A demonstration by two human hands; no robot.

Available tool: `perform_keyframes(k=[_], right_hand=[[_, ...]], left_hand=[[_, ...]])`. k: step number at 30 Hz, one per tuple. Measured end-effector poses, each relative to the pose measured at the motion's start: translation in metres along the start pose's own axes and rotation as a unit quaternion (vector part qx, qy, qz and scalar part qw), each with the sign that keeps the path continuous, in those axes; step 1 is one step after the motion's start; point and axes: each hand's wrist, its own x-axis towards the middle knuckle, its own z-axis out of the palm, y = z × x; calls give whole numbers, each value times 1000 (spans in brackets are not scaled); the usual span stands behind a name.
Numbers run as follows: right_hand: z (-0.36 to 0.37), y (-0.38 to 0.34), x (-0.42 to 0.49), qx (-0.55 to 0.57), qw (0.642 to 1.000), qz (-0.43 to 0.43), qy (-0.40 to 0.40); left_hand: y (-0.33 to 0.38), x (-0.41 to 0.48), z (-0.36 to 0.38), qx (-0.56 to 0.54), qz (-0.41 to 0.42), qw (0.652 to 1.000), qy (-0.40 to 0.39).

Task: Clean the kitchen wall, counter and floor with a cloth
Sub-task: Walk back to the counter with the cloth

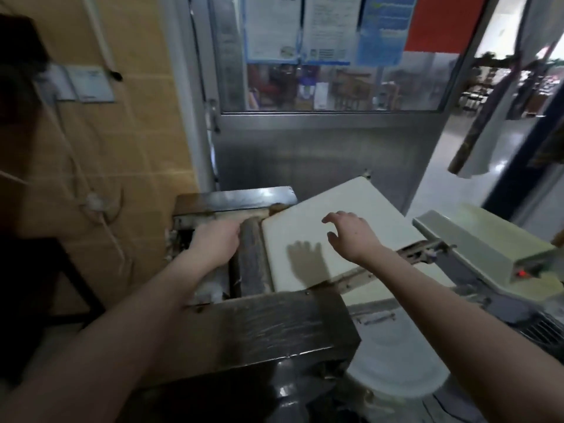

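I see no cloth anywhere. My left hand (215,239) reaches into a metal machine (274,325) and lies against its dark roller (250,257). Its fingers curl down out of sight, so I cannot tell whether they hold anything. My right hand (351,233) hovers with fingers spread and empty above the machine's white belt (305,270), and throws a shadow on it. The tan tiled wall (128,148) stands to the left, with a white cable (100,215) hanging down it.
A steel door with a glass pane and posters (323,132) stands behind the machine. A pale green machine housing (476,242) with a small red light sits to the right. A white round tub (396,370) stands below the belt. The bright floor (451,166) shows beyond the door.
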Motion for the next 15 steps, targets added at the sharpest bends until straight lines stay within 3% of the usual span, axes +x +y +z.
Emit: perform_keyframes(k=[10,15], right_hand=[[30,-194,57,52,974,-216,-33],[53,-308,62,47,948,-308,-57]], left_hand=[[-159,-132,-31,50,-232,972,-2],[-231,-214,-40,76,-307,949,-14]])
